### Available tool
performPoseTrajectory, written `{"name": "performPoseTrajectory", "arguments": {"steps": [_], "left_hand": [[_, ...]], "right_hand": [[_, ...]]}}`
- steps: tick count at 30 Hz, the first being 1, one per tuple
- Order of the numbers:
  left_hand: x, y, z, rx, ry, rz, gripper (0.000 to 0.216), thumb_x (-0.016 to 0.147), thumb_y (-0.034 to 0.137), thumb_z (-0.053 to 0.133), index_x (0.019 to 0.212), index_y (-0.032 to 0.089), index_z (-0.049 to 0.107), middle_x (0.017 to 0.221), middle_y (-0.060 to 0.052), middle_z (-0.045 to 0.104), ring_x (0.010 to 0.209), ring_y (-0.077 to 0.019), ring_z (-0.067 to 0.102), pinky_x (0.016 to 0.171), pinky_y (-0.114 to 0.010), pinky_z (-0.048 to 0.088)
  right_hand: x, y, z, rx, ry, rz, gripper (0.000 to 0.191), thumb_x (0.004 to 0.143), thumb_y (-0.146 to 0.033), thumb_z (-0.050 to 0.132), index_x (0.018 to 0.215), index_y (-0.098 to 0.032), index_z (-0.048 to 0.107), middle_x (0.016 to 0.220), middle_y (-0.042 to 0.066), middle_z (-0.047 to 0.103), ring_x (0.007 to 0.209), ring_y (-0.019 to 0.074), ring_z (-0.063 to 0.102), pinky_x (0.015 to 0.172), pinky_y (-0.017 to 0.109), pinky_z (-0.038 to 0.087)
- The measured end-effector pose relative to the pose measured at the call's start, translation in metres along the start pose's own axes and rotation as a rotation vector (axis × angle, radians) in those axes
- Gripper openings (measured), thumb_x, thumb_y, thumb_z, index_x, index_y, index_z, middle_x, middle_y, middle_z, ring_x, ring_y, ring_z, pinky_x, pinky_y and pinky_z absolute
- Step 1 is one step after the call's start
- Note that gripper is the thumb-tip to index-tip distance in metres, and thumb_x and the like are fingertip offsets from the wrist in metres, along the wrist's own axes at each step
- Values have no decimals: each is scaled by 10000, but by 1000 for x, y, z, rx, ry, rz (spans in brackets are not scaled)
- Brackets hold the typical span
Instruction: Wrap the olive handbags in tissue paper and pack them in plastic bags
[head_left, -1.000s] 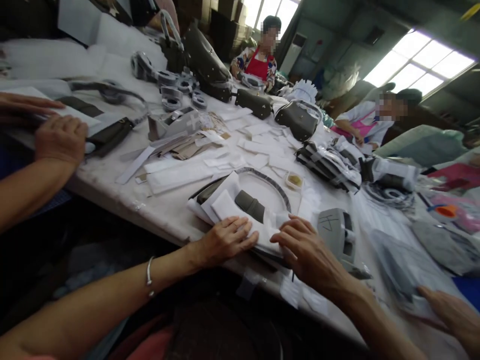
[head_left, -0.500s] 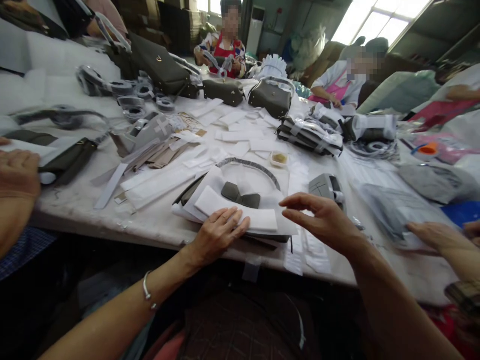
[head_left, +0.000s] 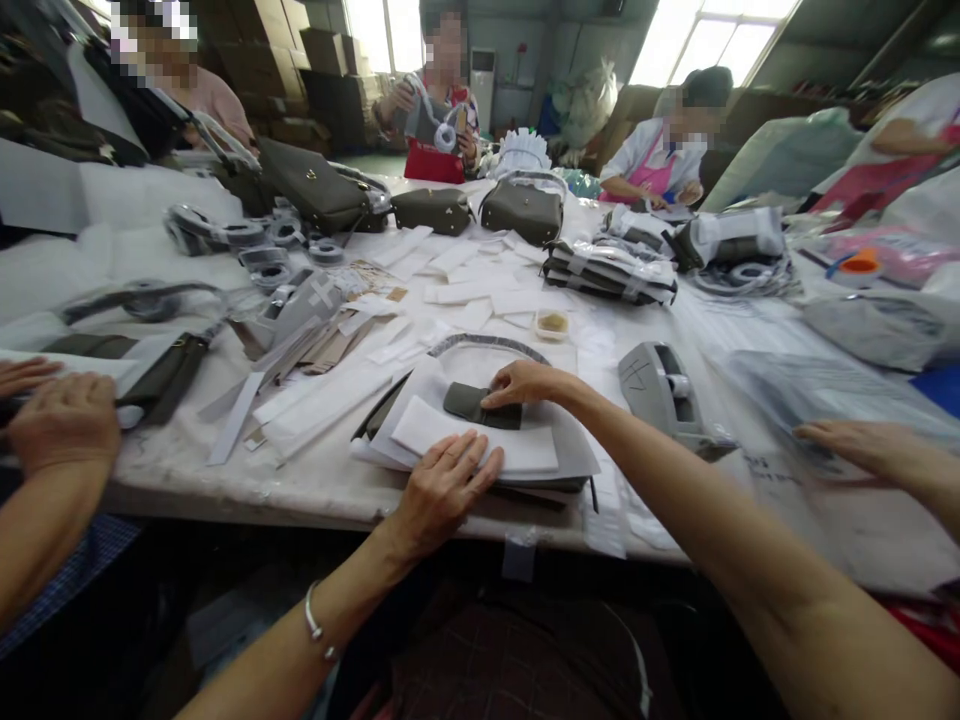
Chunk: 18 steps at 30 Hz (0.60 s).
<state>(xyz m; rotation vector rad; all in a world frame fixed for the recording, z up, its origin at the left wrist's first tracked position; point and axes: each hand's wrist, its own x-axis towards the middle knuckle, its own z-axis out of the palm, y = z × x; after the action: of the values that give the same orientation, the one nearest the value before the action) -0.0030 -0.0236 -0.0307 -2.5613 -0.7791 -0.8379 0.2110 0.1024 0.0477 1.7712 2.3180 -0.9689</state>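
Bright windows (head_left: 712, 40) shine at one o'clock, behind a long, pale table (head_left: 247, 485). Near its front edge, at six o'clock, lies a dark green bag (head_left: 384, 403) under a thin white sheet (head_left: 576, 445). The left hand (head_left: 442, 490) rests flat, fingers a little spread, on a curved white strip (head_left: 525, 455). The right hand (head_left: 529, 385) bends narrow over a small dark green piece (head_left: 463, 400), at twelve o'clock from the strip; I cannot tell if it pinches. Light pressing could let the strip slide. A hard tug could crease the piece.
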Motion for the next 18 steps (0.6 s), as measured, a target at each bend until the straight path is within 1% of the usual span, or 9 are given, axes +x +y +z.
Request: {"name": "performPoseTrajectory", "arguments": {"steps": [2,4,6,8,10,12,13,15,18], "left_hand": [[0,0,1,-3,8,-2,353,981,134,413,1268,182,614,1247,-104,666,1222,-233,586,1026,-386,471],[-1,0,1,-5,13,-6,358,976,128,420,1273,184,612,1250,-100,666,1222,-235,587,1030,-389,467],[-1,0,2,-9,17,-7,360,971,123,429,1275,185,612,1254,-97,665,1224,-238,586,1035,-392,462],[-2,0,3,-11,18,-8,364,969,117,428,1277,180,611,1257,-98,664,1223,-241,587,1035,-393,460],[-2,0,3,-11,16,-8,364,970,121,430,1281,178,610,1260,-102,662,1225,-242,585,1034,-392,458],[-2,0,2,-11,21,-8,359,972,133,437,1284,180,609,1263,-106,660,1230,-241,581,1034,-389,456],[-1,0,2,-11,22,-9,359,974,138,439,1287,181,608,1266,-106,659,1233,-242,579,1035,-388,456],[-1,0,1,-7,17,-8,370,978,143,434,1309,184,595,1274,-104,655,1236,-245,577,1035,-388,456],[-1,0,0,4,2,0,404,985,133,410,1352,200,564,1281,-98,652,1233,-242,581,1031,-389,460]], "right_hand": [[6,0,8,172,136,-2,259,690,-447,773,786,-207,755,758,22,731,802,202,651,693,259,456],[7,4,14,355,240,18,170,703,-340,750,693,-177,706,648,19,684,727,187,641,671,263,466],[3,11,16,458,294,33,182,777,-332,666,706,-165,657,670,30,682,703,172,646,668,267,491],[-6,19,14,593,324,12,193,836,-358,595,790,-173,615,802,50,717,746,161,672,709,278,525],[-19,27,13,873,347,-43,212,795,-378,659,845,-190,574,888,56,731,810,171,696,781,315,548],[-33,32,14,1158,350,-105,317,686,-368,781,842,-199,562,851,41,734,827,190,707,830,352,551],[-41,34,16,1241,348,-124,354,641,-356,821,842,-196,578,822,31,733,819,192,708,842,359,547],[-58,35,21,1244,358,-135,373,628,-362,842,888,-184,643,809,20,735,800,177,702,851,347,536],[-83,33,32,1087,422,-130,371,663,-388,829,947,-171,730,827,24,748,791,159,688,863,330,516]]}}
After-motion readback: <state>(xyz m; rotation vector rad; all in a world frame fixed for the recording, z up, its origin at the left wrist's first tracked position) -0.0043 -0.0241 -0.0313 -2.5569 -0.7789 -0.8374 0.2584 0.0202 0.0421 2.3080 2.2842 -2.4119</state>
